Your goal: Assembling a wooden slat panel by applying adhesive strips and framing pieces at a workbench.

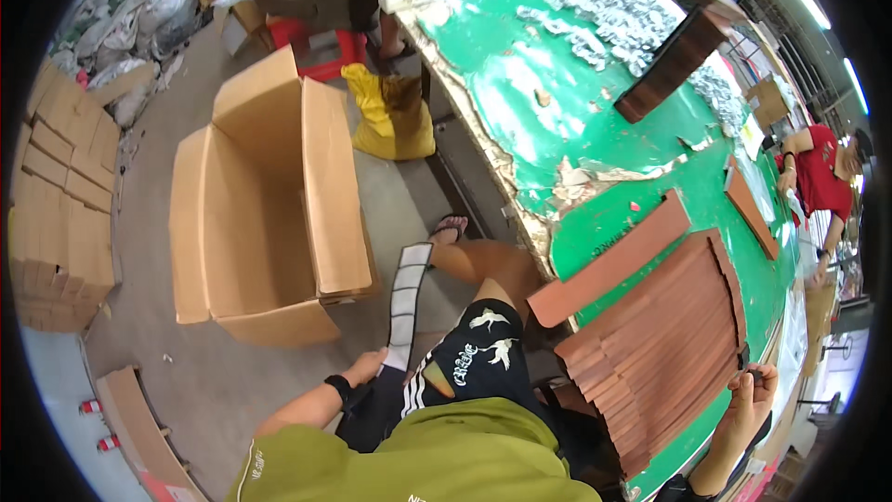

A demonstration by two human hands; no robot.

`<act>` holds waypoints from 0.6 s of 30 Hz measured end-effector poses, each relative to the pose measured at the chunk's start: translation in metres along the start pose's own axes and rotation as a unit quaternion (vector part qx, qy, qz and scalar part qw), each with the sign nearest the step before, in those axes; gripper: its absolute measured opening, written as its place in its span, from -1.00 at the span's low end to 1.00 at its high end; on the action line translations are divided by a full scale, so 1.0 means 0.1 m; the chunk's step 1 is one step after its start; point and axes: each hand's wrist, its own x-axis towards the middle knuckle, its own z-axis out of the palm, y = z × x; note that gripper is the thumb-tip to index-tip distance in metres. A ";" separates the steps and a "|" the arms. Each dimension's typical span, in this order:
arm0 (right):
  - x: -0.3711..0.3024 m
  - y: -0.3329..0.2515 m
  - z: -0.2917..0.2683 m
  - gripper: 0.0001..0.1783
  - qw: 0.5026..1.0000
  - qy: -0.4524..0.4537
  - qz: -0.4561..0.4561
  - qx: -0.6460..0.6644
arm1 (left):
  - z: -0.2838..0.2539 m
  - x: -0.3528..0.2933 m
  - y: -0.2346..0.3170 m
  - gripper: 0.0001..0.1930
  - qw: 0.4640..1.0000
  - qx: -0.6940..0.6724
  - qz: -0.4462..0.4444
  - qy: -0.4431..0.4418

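Low at my left side, my left hand [367, 367] is closed on the lower end of a long flat strip [402, 311] with pale panels and dark borders. It hangs beside my leg, near the open cardboard box. Over the table's right part, my right hand [749, 402] pinches a small dark piece [743, 358], whose kind I cannot make out. Just left of that hand, many reddish-brown flat strips [650, 353] lie overlapped in a row on the green tabletop [520, 121]. A wider brown strip [613, 260] rests along their far left side.
A large open cardboard box [200, 232] stands on the floor at left, with a yellow sack [395, 125] behind it. Farther along the table are a dark brown stack [674, 65] and grey pieces [604, 0]. A person in red [819, 172] works at right; another sits at the far left.
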 end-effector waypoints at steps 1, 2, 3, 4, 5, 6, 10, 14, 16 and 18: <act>0.07 0.00 0.03 -0.73 1.000 -0.010 -0.002 -0.010 | 0.04 0.05 0.03 -0.37 0.999 0.004 -0.031 -0.015; 0.17 0.03 0.07 -0.73 1.000 -0.024 -0.003 -0.012 | 0.05 0.04 0.04 -0.38 0.998 0.007 -0.062 -0.022; 0.24 0.07 0.10 -0.67 1.000 -0.021 -0.001 -0.022 | 0.04 0.23 -0.21 -0.48 0.988 -0.120 -0.089 -0.041; 0.30 0.12 0.09 -0.67 0.999 -0.026 0.011 -0.025 | 0.05 0.34 -0.29 -0.48 0.987 -0.120 -0.103 -0.040; 0.36 0.16 0.10 -0.70 0.999 -0.044 0.014 -0.024 | 0.03 0.38 -0.31 -0.51 0.986 -0.075 -0.143 -0.034; 0.44 0.19 0.09 -0.73 0.998 -0.061 0.017 -0.021 | -0.02 0.39 -0.34 -0.54 0.983 -0.027 -0.182 -0.028; 0.77 0.08 0.06 -0.70 0.996 -0.042 0.049 -0.055 | 0.16 0.15 0.05 -0.50 0.978 0.191 -0.068 0.042; 1.11 -0.10 0.19 -0.70 0.995 -0.041 0.069 -0.064 | -0.23 0.41 0.50 -0.46 0.925 0.379 0.025 -0.014; 1.17 -0.12 0.21 -0.69 0.995 -0.017 0.084 -0.058 | -0.32 0.54 1.02 -0.44 0.936 0.344 0.066 -0.024; 1.17 -0.13 0.19 -0.57 0.992 -0.006 0.119 -0.049 | -0.26 0.69 1.63 -0.43 0.949 0.309 0.059 0.037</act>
